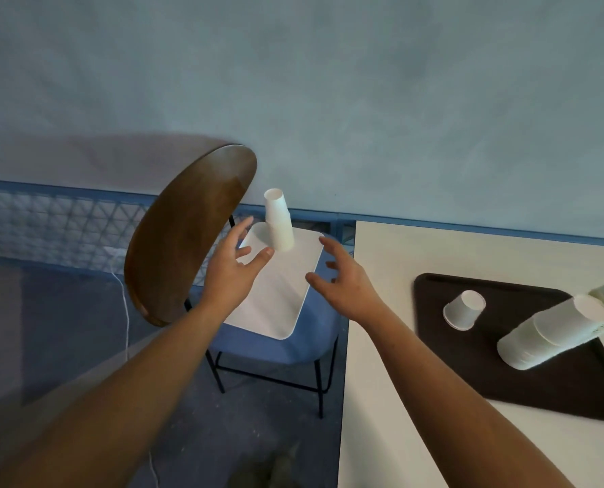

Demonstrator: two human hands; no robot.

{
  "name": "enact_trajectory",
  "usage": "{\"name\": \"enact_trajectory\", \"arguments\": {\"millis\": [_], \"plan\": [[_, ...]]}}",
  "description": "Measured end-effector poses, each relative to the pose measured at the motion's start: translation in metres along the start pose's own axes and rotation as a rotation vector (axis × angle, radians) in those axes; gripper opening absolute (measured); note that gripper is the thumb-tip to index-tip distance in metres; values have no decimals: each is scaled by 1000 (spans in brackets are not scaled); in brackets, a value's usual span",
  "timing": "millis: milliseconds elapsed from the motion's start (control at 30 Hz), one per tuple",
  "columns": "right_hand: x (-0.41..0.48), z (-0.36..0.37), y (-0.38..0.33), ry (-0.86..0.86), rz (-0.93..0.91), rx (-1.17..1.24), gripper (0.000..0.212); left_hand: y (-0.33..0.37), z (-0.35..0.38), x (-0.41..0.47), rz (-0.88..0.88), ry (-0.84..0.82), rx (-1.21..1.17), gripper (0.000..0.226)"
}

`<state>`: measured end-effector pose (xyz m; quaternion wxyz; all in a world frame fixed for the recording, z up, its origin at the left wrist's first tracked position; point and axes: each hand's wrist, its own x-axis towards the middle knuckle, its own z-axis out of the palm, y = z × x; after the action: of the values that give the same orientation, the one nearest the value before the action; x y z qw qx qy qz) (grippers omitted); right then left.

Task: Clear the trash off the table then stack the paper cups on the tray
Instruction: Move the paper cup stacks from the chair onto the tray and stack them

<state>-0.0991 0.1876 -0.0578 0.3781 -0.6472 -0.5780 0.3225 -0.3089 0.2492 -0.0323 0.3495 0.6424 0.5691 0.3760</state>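
Head view shows two bare forearms reaching forward, and both hands are empty. The left hand (pixel 235 272) and right hand (pixel 343 280) have their fingers spread and loosely bent, as if to bracket something. Between and just beyond them a short stack of paper cups (pixel 279 223) stands mouth-down on a white tray (pixel 276 301), which lies across the blue seat of a wooden-backed chair (pixel 188 234). The left thumb is close to the stack's base, though I cannot tell whether it touches. My guess is that the hands flank the stack to lift it without tipping it. To the right is the white table (pixel 381 346), where a dark tray (pixel 540 382) carries a single cup (pixel 464 309), inverted, and a taller stack (pixel 547 336). That stack looks slanted, possibly from the lens. The dark tray seems the likely gathering place for the cups. A white cable (pixel 126 311) trails over the blue floor. Farther back, a mesh panel (pixel 47 220) runs below a plain grey-blue wall.
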Motion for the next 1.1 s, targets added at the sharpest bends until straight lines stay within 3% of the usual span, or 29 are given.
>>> {"name": "enact_trajectory", "arguments": {"millis": [167, 433, 667, 767, 933, 1100], "plan": [[49, 16, 2, -33, 59, -51, 77, -11, -3, 79, 36, -64, 76, 74], [124, 40, 14, 4, 210, -108, 77, -36, 17, 210, 59, -230, 166, 101], [134, 54, 47, 61, 302, -79, 79, -70, 64, 279, 56, -273, 298, 116], [127, 57, 64, 60, 358, -88, 80, -81, 82, 289, -1, -261, 255, 105], [121, 58, 72, 60, 384, -109, 79, -95, 94, 289, -13, -297, 233, 57], [133, 62, 56, 59, 368, -120, 74, -109, 90, 250, -81, -235, 97, 55]]}}
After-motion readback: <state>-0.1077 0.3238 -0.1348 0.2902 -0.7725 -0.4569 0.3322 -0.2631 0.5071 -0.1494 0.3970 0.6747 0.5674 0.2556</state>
